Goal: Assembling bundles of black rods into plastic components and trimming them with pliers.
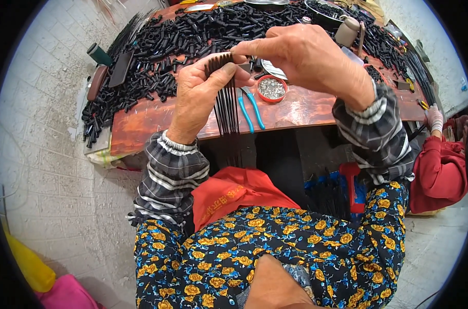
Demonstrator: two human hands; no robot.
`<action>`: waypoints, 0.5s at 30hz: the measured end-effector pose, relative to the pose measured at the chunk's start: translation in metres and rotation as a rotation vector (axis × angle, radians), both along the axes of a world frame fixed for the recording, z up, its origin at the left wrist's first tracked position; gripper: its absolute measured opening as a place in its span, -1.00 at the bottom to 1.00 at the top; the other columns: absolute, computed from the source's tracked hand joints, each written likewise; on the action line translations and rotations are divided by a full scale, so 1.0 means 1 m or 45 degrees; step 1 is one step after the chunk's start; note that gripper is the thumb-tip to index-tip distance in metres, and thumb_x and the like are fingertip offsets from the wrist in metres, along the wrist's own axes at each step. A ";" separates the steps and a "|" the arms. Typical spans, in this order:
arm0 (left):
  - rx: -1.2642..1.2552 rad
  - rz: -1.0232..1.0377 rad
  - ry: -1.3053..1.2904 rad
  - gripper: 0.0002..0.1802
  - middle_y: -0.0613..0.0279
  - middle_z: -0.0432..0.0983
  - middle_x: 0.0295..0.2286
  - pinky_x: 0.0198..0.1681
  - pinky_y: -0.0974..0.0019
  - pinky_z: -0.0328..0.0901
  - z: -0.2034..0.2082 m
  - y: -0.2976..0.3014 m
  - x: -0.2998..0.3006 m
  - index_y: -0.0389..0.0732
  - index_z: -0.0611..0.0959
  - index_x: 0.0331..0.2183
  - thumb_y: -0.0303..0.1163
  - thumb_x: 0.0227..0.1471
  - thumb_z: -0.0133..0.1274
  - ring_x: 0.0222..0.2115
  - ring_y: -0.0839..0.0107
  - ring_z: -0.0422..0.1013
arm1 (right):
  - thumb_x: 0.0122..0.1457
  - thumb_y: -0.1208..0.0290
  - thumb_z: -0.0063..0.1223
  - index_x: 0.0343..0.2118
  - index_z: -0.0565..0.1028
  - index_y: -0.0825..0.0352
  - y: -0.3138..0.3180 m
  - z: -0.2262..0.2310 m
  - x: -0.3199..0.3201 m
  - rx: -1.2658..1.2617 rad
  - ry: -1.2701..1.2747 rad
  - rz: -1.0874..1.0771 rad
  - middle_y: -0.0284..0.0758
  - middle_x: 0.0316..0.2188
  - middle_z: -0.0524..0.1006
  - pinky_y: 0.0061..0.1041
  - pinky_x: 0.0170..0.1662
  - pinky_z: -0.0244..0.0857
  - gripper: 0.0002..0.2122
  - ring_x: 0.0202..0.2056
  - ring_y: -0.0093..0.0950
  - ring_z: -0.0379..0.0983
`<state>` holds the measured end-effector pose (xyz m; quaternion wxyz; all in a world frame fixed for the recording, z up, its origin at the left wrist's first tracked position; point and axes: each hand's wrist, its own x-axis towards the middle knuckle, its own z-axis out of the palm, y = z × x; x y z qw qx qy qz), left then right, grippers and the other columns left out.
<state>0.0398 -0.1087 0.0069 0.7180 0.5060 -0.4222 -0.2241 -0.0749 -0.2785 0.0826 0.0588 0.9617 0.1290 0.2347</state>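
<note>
Upright over the table's near edge, my left hand (pixel 191 95) grips a fanned row of thin dark rods (pixel 228 110). Its thumb presses across them near their top ends, and their lower ends hang past the edge. My right hand (pixel 311 59) reaches in from the right, its index fingertip at the rods' tops. Its other fingers curl under, so whatever they hold is hidden. Just beyond the rods, blue-handled pliers (pixel 251 110) lie on the wood. A round red-rimmed dish (pixel 271 89) of small silvery metal bits sits beside them.
Black tubular parts (pixel 208 31) are heaped across the far side of the reddish wooden table (pixel 156 123). A beige lidded cup (pixel 347 31) stands far right, a dark green one (pixel 99 54) at left. Another person's red sleeve (pixel 437 170) is at right. Red cloth (pixel 239 193) covers my lap.
</note>
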 end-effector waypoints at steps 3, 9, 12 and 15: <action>0.009 -0.037 -0.046 -0.76 0.16 0.59 -0.42 -0.22 0.39 0.43 0.003 -0.001 0.001 -0.38 0.57 -0.19 -0.43 0.19 -0.07 -0.37 0.42 0.54 | 0.09 0.51 0.06 -0.18 0.59 0.21 -0.023 -0.001 0.012 0.358 0.093 0.319 -0.19 -0.46 0.55 -0.47 -0.39 0.33 -0.78 -0.45 -0.30 0.49; 0.055 -0.016 -0.125 -0.74 0.14 0.60 -0.42 -0.21 0.40 0.42 0.005 0.004 0.002 -0.40 0.57 -0.17 -0.43 0.19 -0.07 -0.37 0.43 0.54 | 0.08 0.58 0.09 -0.18 0.59 0.29 -0.021 0.003 0.020 0.594 0.224 0.501 -0.28 -0.54 0.50 -0.45 -0.44 0.25 -0.78 -0.50 -0.43 0.41; 0.072 -0.007 -0.159 -0.73 0.14 0.60 -0.42 -0.20 0.40 0.42 0.005 0.005 0.000 -0.42 0.57 -0.17 -0.42 0.19 -0.07 -0.37 0.44 0.54 | 0.10 0.54 0.04 -0.27 0.59 0.32 -0.017 0.011 0.017 0.483 0.128 0.533 -0.29 -0.57 0.52 -0.45 -0.51 0.23 -0.85 -0.61 -0.43 0.35; 0.073 -0.012 -0.156 -0.72 0.14 0.60 -0.43 -0.21 0.41 0.42 0.006 0.001 0.000 -0.43 0.57 -0.17 -0.43 0.17 -0.06 -0.38 0.46 0.53 | 0.06 0.55 0.01 -0.28 0.59 0.31 -0.025 -0.004 0.016 0.465 0.001 0.572 -0.25 -0.52 0.57 -0.43 -0.49 0.27 -0.83 -0.60 -0.37 0.36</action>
